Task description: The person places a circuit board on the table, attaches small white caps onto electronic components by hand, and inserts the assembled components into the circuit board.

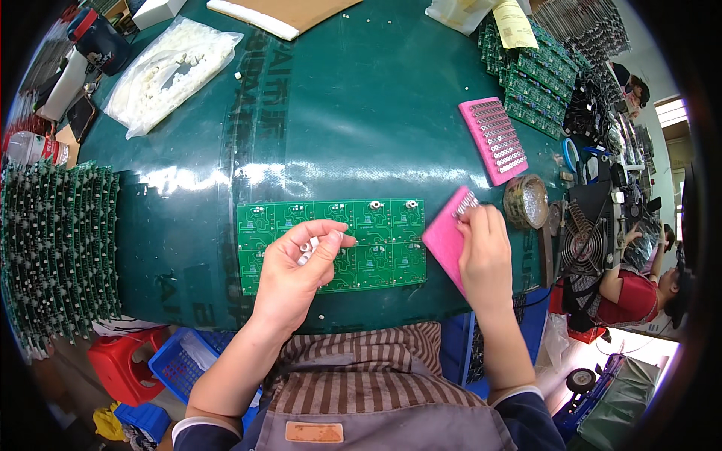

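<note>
A green circuit board panel [408,264] lies flat before me, with two small round metal-and-white parts [375,204] standing near its far right edge. Over the board's left half, my left hand [295,263] is curled closed around several small white plastic pieces [304,252]. To the right of the board is a pink foam block [445,242] bearing rows of small metal pins [468,201]. My right hand [485,244] is on this block's right side, fingertips pinched together at the pins. Whatever sits between those fingertips is hidden.
Behind the right hand are another pink foam block [479,120] full of metal parts and a round tin [526,201]. Stacked circuit boards stand left [64,248] and far right [538,83]. A plastic bag of white pieces [169,79] lies far left. A person [639,293] sits at right.
</note>
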A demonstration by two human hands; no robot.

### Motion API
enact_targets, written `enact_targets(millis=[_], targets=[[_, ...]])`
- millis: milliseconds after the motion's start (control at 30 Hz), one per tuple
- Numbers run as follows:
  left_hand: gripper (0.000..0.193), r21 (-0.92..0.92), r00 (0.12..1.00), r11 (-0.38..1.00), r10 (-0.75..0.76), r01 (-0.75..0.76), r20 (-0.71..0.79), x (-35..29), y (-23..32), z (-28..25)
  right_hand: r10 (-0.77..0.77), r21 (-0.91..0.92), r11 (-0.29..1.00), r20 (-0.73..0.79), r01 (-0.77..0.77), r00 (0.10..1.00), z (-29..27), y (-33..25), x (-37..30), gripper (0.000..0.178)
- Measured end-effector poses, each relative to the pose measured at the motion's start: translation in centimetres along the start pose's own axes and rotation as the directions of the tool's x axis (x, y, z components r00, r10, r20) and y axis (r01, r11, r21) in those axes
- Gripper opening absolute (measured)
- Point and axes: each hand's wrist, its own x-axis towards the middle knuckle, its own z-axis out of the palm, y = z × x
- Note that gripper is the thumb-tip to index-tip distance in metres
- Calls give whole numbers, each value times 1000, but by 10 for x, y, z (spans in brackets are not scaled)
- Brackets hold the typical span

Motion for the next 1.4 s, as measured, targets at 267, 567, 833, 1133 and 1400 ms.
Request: enact_targets(millis=[267,567,833,1133,1400], targets=[[23,30,999,999,19,-18,-42,0,0,7,211,145,973,-241,-180,947,20,23,-20,14],[15,156,995,984,79,-87,56,-16,-3,22,291,936,193,231,-294,928,-2,-55,-16,10],[19,92,998,996,-18,13,58,-24,1,21,107,969,174,157,-174,982,11,-61,-14,13],[23,69,996,996,-68,64,60,-25,3,14,107,943,214,238,-256,965,12,-64,-10,10],[31,-130,990,982,-134,139,46,-24,5,7,-26,897,436,100,-79,995,18,-71,16,12]])
